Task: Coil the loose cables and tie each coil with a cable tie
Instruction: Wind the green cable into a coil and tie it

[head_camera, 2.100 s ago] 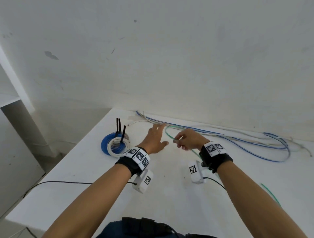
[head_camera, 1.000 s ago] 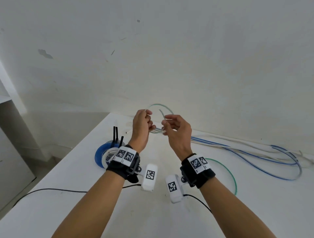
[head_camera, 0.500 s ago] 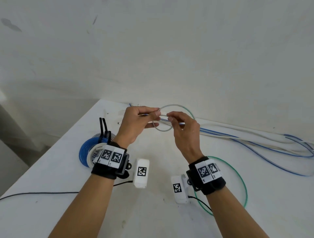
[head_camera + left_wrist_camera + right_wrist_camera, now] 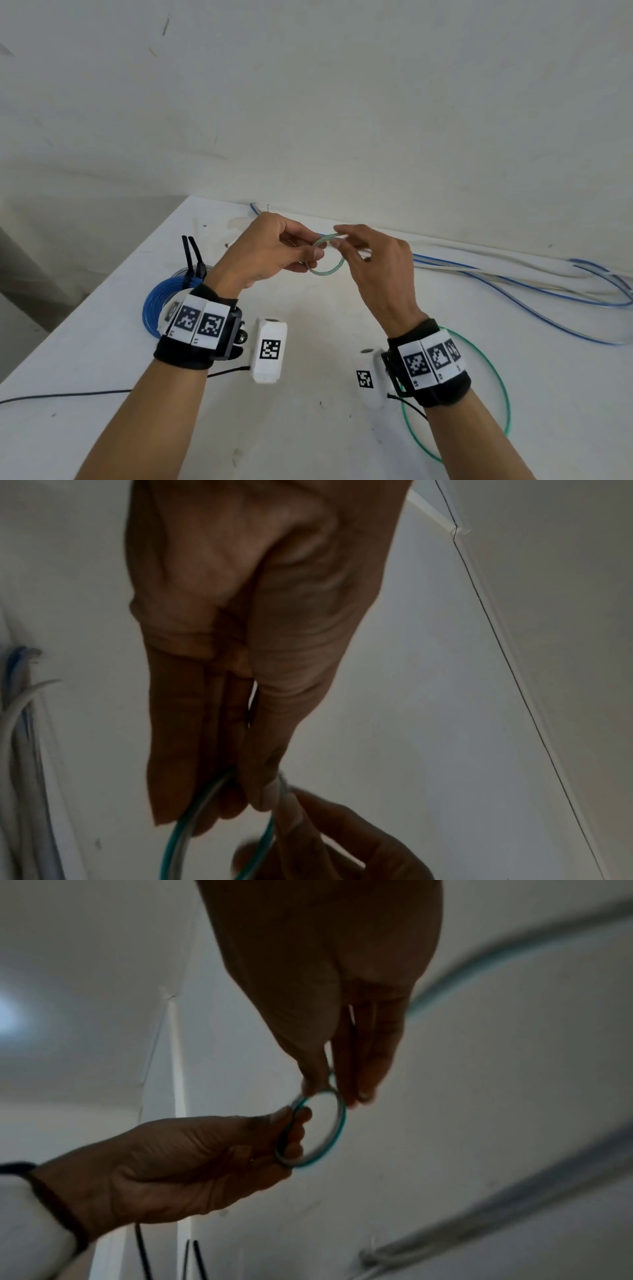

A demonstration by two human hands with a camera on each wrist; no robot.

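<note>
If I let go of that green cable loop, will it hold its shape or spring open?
Probably springs open: the green cable holds a round loop only where the left hand and right hand pinch it. Its slack lies in a wide arc, suggesting a springy, light cable.

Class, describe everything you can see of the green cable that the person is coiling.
The green cable is thin, with a glossy, pale green, plastic-looking jacket. Its near end is wound into a small round coil held above the white table. The left hand pinches one side of the coil and the right hand pinches the top. The rest trails down behind the right wrist and lies on the table in a wide loose curve.
</note>
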